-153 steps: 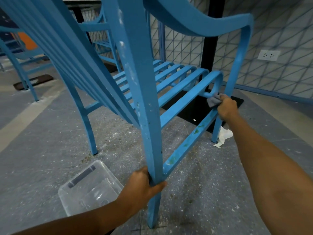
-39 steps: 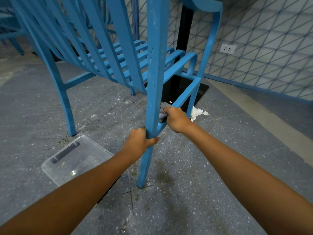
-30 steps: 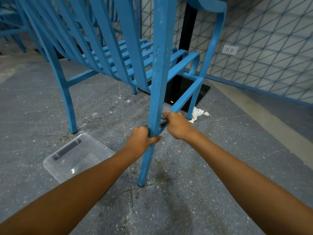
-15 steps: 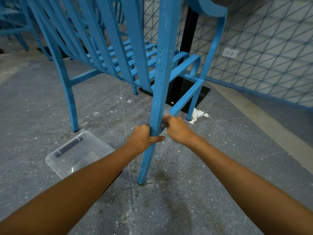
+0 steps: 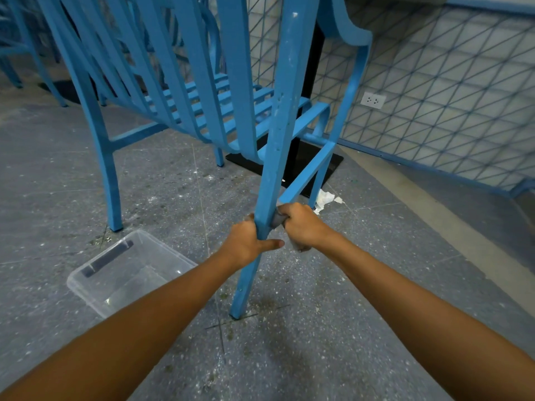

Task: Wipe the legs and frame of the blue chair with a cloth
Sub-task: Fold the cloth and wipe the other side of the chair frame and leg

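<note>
Both hands are sitting lower on the near leg than half a second ago, and the cloth has slid down off the side rail with them. Nearest, the two forearms are reaching in from the bottom corners, cut off by the frame edge. The left hand (image 5: pixel 247 241) is wrapping around the near leg (image 5: pixel 270 175) of the blue chair (image 5: pixel 231 91), thumb lying across the front, its fingers hidden behind the bar. The right hand (image 5: pixel 302 225) is closed on the grey cloth (image 5: pixel 278 219), pressing it against the leg just where the side rail (image 5: pixel 308 173) is joining; most of the cloth is hidden inside the fist. The leg's foot is resting on the speckled floor (image 5: pixel 333 342), and the chair's top is running out of view. Left of the arms, a clear plastic tub (image 5: pixel 127 273) is lying on the floor. Farther off, a crumpled white scrap (image 5: pixel 325 198) is lying by the far leg, partly hidden behind it. A wall socket (image 5: pixel 373 100) is showing on the tiled wall beyond.
</note>
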